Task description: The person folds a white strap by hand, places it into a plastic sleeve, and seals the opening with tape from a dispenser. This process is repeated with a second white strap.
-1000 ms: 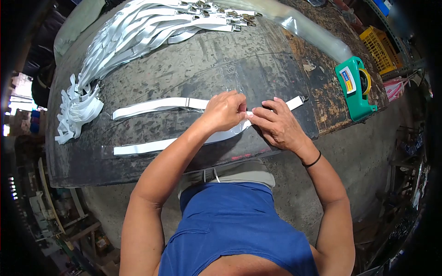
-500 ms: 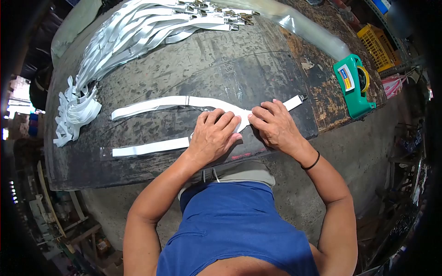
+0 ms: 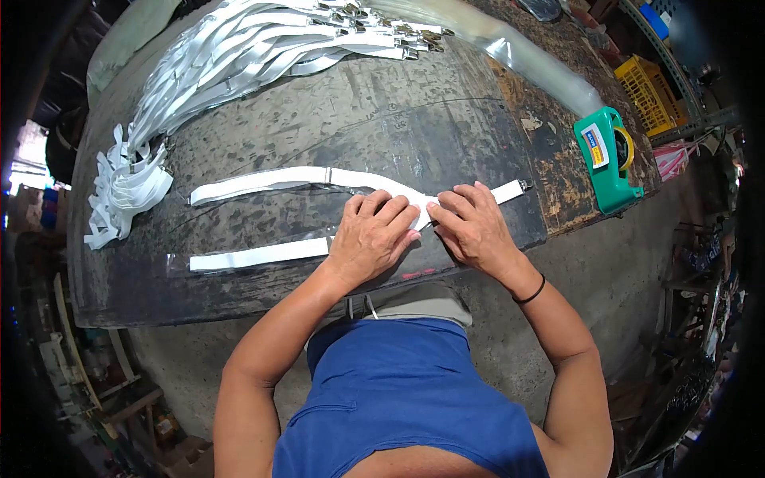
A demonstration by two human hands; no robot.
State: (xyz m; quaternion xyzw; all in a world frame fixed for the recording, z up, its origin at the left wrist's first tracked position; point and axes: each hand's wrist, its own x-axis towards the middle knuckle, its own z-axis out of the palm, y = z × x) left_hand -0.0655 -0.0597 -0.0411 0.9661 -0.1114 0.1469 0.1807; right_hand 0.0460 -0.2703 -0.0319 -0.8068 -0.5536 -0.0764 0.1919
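A white Y-shaped suspender strap [image 3: 263,182] lies flat on the dark worn table [image 3: 398,111], partly inside a clear plastic sleeve [image 3: 239,259]. My left hand [image 3: 368,233] presses palm down on the spot where the two strap arms meet. Beside it, my right hand [image 3: 472,227] rests with fingers bent on the strap's single end, whose metal clip [image 3: 524,185] pokes out to the right. Neither hand lifts anything.
A big pile of white straps with metal clips [image 3: 239,52] runs along the table's far side and down its left edge. A green tape dispenser [image 3: 607,155] stands at the right. A roll of clear plastic [image 3: 526,56] lies behind it, a yellow crate [image 3: 649,84] beyond.
A second ago my left hand pinched the strap with curled fingers next to my right hand. It has since dropped flat onto the strap junction. The right hand barely moved.
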